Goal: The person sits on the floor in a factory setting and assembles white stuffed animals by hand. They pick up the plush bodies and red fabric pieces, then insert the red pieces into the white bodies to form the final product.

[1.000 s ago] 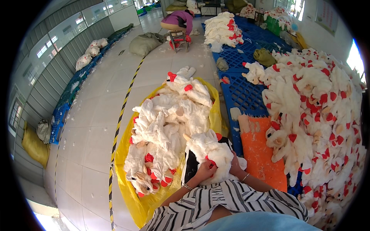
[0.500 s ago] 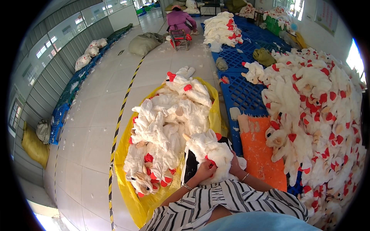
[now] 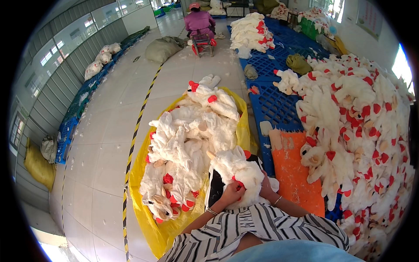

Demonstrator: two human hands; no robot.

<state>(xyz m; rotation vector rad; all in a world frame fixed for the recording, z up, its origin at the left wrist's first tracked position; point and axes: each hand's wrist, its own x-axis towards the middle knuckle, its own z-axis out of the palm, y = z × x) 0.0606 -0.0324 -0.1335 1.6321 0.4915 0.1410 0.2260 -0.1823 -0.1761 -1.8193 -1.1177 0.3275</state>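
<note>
A white plush toy skin (image 3: 238,168) with red patches lies over a black surface in front of me. My left hand (image 3: 232,193) is closed in a pinch on the red part of this plush skin. At its right edge, my right hand (image 3: 267,187) has its fingers curled against the white fur; their tips are partly hidden by it. Just left of the skin, a heap of similar white plush skins (image 3: 187,135) with red pieces rests on a spread yellow plastic sheet (image 3: 146,198).
A large pile of plush skins (image 3: 358,118) covers the right side, next to an orange mat (image 3: 294,163) and blue plastic pallets (image 3: 275,102). Farther off, a person in purple (image 3: 200,24) sits near a grey-green sack (image 3: 163,49). Yellow-black floor tape (image 3: 139,126) runs along the left.
My hands and the plush skin look almost the same. The person in purple has shifted slightly left and draws the right arm in closer.
</note>
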